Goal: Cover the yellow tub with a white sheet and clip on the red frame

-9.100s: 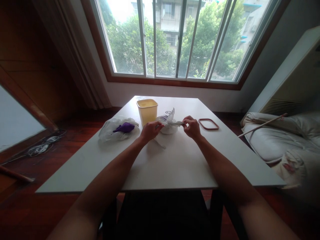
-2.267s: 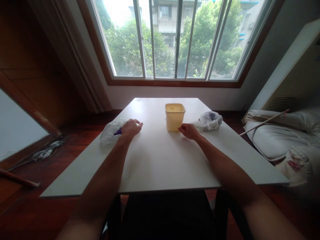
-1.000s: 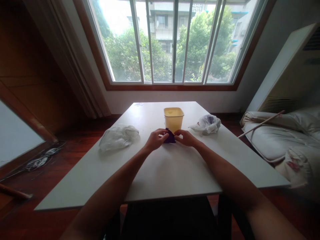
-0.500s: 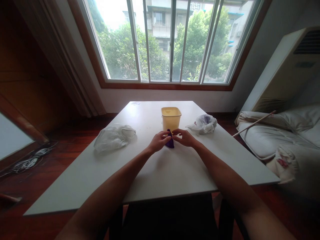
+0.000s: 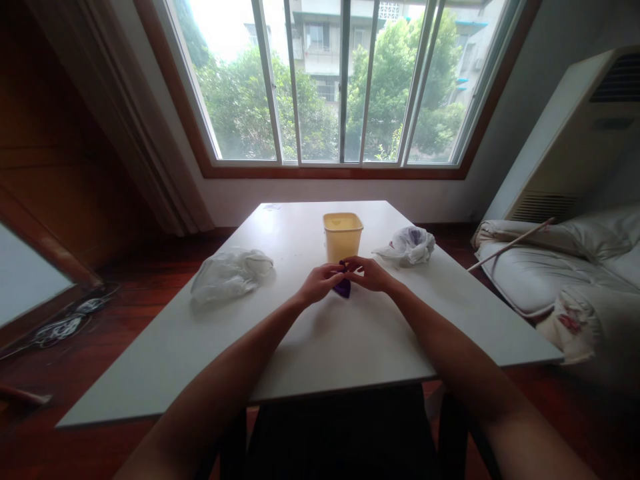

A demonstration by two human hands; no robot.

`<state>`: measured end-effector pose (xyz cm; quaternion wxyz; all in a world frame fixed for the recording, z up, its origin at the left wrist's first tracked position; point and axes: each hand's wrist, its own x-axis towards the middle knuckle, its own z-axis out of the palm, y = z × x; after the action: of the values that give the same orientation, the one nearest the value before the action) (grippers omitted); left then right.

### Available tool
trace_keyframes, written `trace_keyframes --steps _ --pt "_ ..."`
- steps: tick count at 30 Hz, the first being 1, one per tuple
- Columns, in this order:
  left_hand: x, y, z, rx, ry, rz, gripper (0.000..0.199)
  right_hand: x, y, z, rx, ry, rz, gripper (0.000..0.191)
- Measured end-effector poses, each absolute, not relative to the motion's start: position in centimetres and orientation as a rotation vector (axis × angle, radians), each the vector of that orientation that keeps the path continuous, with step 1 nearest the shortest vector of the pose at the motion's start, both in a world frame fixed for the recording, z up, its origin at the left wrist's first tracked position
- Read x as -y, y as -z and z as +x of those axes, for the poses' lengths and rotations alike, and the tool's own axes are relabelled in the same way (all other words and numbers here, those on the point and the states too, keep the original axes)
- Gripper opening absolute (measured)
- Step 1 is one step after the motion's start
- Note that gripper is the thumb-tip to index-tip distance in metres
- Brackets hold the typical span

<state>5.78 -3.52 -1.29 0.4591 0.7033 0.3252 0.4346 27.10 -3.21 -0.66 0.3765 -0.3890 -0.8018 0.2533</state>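
Note:
A small purple cloth pouch (image 5: 343, 289), soft and gathered at its top, hangs or rests just above the white table (image 5: 345, 347). My left hand (image 5: 319, 283) pinches its upper part from the left side. From the right, my right hand (image 5: 371, 275) closes thumb and fingers on the same gathered top, and the fingertips of both hands meet there. Fingers hide most of the pouch's neck. Directly behind my hands stands a yellow plastic bin (image 5: 343, 240), upright, its lower front partly covered by them.
A crumpled clear plastic bag (image 5: 227, 275) lies left on the table. To the right sits a white plastic bag (image 5: 409, 245) with something purple inside. Beyond the right edge are a padded seat (image 5: 530, 273) and a wooden stick (image 5: 510, 245). Cables (image 5: 67, 327) lie on the left floor.
The fingers have drawn closer together around the pouch's top, and the right fingertips have moved slightly left. Less of the pouch's upper part shows, and its lower part has tilted a little.

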Motion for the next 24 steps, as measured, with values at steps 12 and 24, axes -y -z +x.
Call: trace_keyframes --steps 12,24 --pt "3.1 1.0 5.4 -0.756 -1.171 1.569 0.037 3.9 -0.3 26.5 2.062 -0.669 -1.102 0.026" --pt "3.1 0.8 5.5 -0.850 -1.180 1.559 0.037 4.0 -0.5 26.2 2.056 -0.601 -1.101 0.027"
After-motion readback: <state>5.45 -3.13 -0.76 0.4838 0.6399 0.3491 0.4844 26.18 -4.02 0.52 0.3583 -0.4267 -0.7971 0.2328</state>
